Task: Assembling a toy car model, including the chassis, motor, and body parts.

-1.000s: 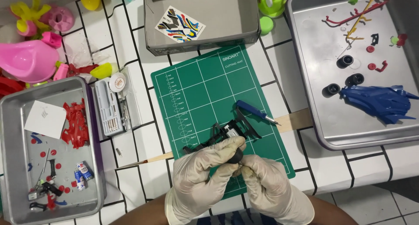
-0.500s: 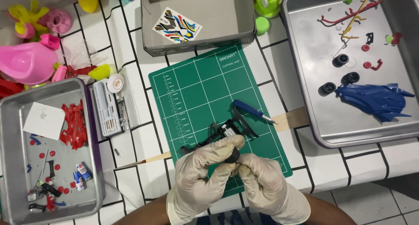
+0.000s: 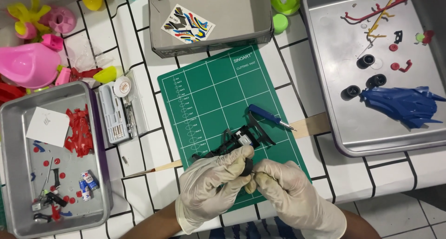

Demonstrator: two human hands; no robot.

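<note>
One head camera looks straight down, fairly close, centred over the green cutting mat (bench beneath).

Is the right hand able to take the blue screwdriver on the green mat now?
Probably yes. The blue screwdriver lies uncovered on the green mat, just beyond the right hand. However, both hands are busy gripping the black chassis.
</note>
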